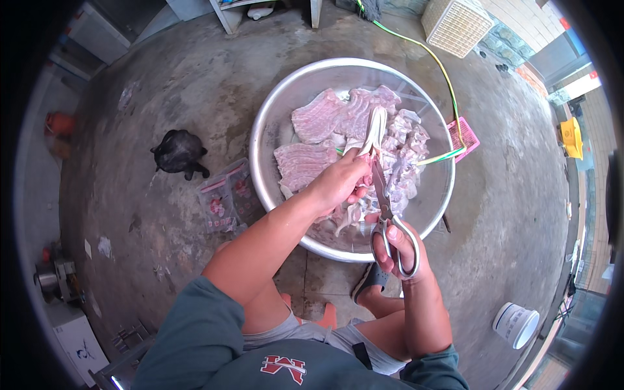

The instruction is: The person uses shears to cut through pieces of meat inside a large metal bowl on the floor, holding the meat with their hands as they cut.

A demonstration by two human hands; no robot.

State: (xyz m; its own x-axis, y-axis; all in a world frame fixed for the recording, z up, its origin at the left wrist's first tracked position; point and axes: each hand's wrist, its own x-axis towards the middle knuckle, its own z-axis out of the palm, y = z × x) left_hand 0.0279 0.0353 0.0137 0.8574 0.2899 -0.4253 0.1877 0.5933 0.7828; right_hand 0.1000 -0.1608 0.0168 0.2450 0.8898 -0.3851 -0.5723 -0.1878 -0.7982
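Note:
A wide metal basin (pixel 260 122) stands on the floor before me, holding raw pinkish-white meat or fish pieces. My left hand (pixel 347 181) grips a pale, folded strip of raw flesh (pixel 376 127) that points away from me over the basin. In my right hand (pixel 402 248) are metal kitchen scissors (pixel 383 195), fingers through the handles, their blades close to the strip's lower end. Flat ridged slabs (pixel 304 163) lie at the left and back of the basin. Smaller crumpled pieces (pixel 407 141) are heaped at its right, partly under the scissors.
A yellow-green hose (pixel 446 73) runs over the basin's right rim, across a pink plastic basket (pixel 465 139). Clear plastic bags (pixel 219 202) lie left of the basin, near a black animal (pixel 179 152). A white bucket (pixel 516 325) lies tipped at lower right; a woven crate (pixel 456 27) stands at the back.

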